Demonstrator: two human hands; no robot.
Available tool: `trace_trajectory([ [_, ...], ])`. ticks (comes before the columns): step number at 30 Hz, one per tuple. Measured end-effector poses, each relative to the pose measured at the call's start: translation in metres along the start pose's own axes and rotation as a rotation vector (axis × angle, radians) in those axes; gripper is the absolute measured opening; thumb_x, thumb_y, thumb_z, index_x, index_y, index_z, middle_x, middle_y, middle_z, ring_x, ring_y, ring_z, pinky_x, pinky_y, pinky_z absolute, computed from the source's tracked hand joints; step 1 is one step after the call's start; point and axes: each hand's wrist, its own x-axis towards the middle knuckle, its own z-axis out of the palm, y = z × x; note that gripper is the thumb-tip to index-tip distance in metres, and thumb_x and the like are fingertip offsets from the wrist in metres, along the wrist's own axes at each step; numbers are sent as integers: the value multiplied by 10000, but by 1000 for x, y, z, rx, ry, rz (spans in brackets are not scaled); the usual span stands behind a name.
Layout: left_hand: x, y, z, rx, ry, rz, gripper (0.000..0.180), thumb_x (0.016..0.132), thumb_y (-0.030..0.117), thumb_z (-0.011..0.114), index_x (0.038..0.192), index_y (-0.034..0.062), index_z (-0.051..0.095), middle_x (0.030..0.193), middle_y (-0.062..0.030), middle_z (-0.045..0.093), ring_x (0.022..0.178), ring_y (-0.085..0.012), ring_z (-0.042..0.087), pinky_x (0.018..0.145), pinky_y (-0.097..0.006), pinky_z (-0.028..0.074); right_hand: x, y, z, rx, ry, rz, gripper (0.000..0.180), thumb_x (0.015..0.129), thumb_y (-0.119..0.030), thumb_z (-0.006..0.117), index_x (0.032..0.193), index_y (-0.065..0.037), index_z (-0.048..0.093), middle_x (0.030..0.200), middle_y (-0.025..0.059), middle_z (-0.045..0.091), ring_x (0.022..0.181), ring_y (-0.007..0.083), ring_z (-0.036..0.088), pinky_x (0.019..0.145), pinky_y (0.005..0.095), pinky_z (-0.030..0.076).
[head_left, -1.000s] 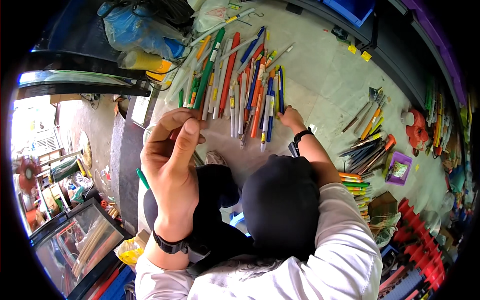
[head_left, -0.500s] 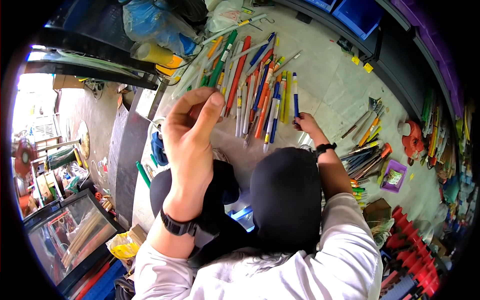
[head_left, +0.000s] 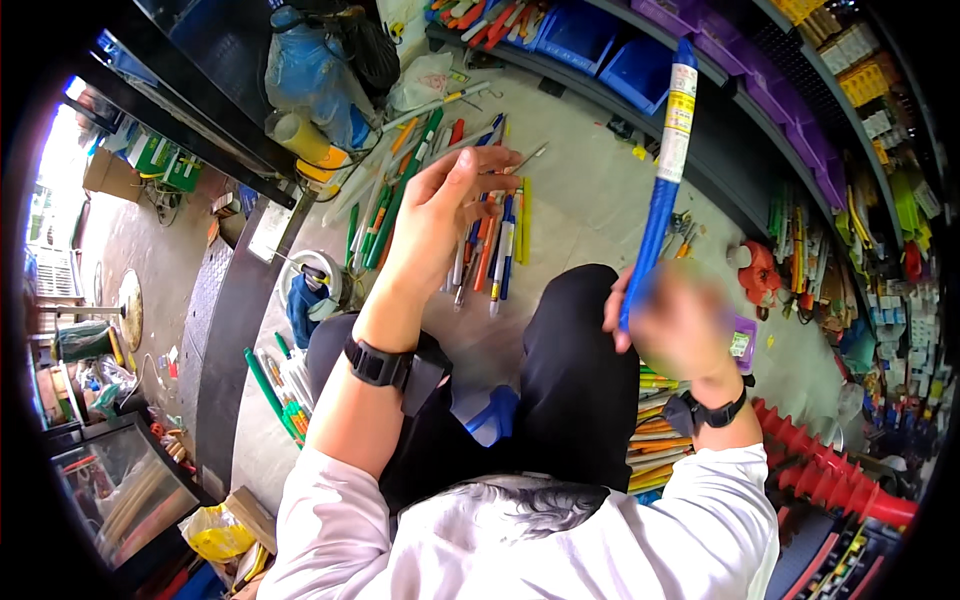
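Note:
My right hand (head_left: pixel 685 325) is closed round the lower end of a long blue rod (head_left: pixel 657 220) with a white-and-yellow label near its tip. The rod stands nearly upright above my right knee, and part of the hand is blurred. My left hand (head_left: pixel 435 210) is raised over the floor with its fingers stretched and apart, holding nothing. Below and beyond it lie many loose rods (head_left: pixel 512 225) in orange, blue, white and yellow, partly hidden by the hand. Several green rods (head_left: pixel 378 215) lie just left of it.
Blue bins (head_left: pixel 585 45) sit on the shelf at the far right. A white bucket (head_left: pixel 322 275) with a dark blue cloth stands left of my knees. Bundled rods (head_left: pixel 655 440) lie beside my right thigh, near a red ridged object (head_left: pixel 830 465). A glass case (head_left: pixel 125 475) is at lower left.
My right hand has lifted the blue rod off the floor and brought it up, nearer to me. My left hand has shifted right, and its fingers have spread. The view has turned right.

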Motion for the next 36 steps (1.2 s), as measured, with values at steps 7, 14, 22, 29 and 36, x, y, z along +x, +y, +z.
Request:
trace_trajectory([
  [7, -19, 31, -9, -439, -467, 48, 783, 1011, 618, 361, 1480, -9, 375, 1405, -208, 547, 1223, -310, 584, 969, -421, 486, 16, -13, 107, 359, -571, 98, 353, 1024, -95, 545, 1329, -33, 379, 1091, 123, 591, 957, 184, 610, 876, 326, 507],
  [14, -31, 40, -26, -755, -269, 8, 446, 1052, 523, 379, 1225, 137, 522, 930, -14, 583, 848, -174, 543, 740, -354, 464, 85, 46, 124, 679, -609, 84, 394, 1055, -366, 452, 1220, -12, 505, 828, 105, 572, 718, 211, 605, 677, 330, 513],
  [22, -2, 3, -32, -469, 255, 106, 269, 1051, 340, 510, 1094, 75, 499, 852, -13, 484, 758, -143, 470, 708, -311, 434, 133, 83, 89, -212, -8, 52, 329, 1061, -365, 447, 1023, -63, 573, 665, 90, 563, 493, 257, 519, 465, 389, 407],
  [29, 21, -5, -37, -384, 385, 137, 319, 1066, 279, 471, 1247, 20, 514, 1000, -78, 597, 949, -230, 602, 862, -390, 495, 159, 92, 63, -90, -81, 27, 378, 1042, -434, 449, 966, -77, 550, 622, 111, 551, 436, 283, 481, 437, 404, 392],
  [36, 14, 5, -44, -251, 32, 171, 287, 1015, 113, 560, 1266, -24, 531, 1148, -118, 634, 1062, -230, 634, 959, -401, 539, 152, 85, 53, 68, -65, 63, 433, 1042, -461, 450, 903, -66, 561, 564, 58, 474, 424, 217, 435, 429, 373, 357],
])
